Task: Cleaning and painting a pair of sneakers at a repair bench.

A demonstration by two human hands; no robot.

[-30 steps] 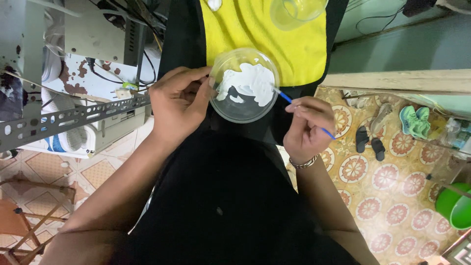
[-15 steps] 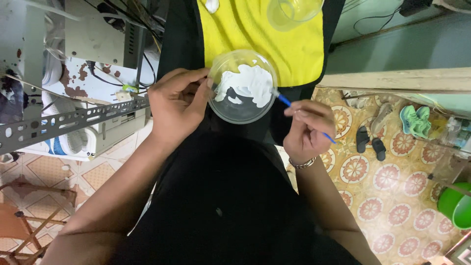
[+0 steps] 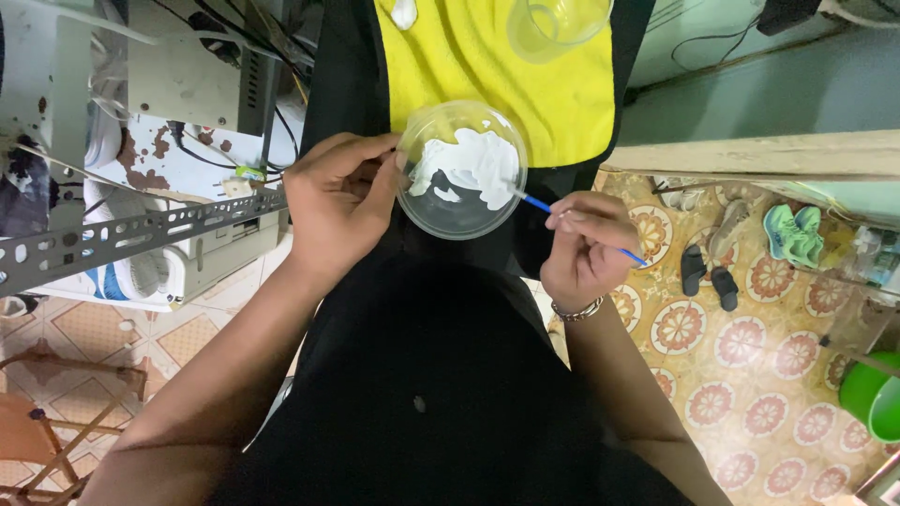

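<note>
Left hand: your left hand (image 3: 342,201) holds the clear bowl (image 3: 461,171) by its left rim, fingers closed on the edge, just above your lap.
Right hand: your right hand (image 3: 586,245) is pinched shut on the blue brush (image 3: 562,217), whose tip reaches in over the bowl's right rim.
Change: since a second ago the bowl and both hands have barely shifted; the brush sits at much the same slant, its tip at the edge of the white paste (image 3: 469,167).
Meaning: I judge the stirring or loading of the brush to be mid-way, not finished; paste covers the upper half of the bowl only.
Bowl's place: in front of the yellow cloth (image 3: 497,75), over your black clothing.
Cup: a clear cup (image 3: 553,23) lies on the cloth, apart from the bowl.
Packages, labels: none readable; a white box (image 3: 187,80) with wires sits at left.
Floor: patterned tiles, sandals (image 3: 708,272), green shoes (image 3: 795,234).
</note>
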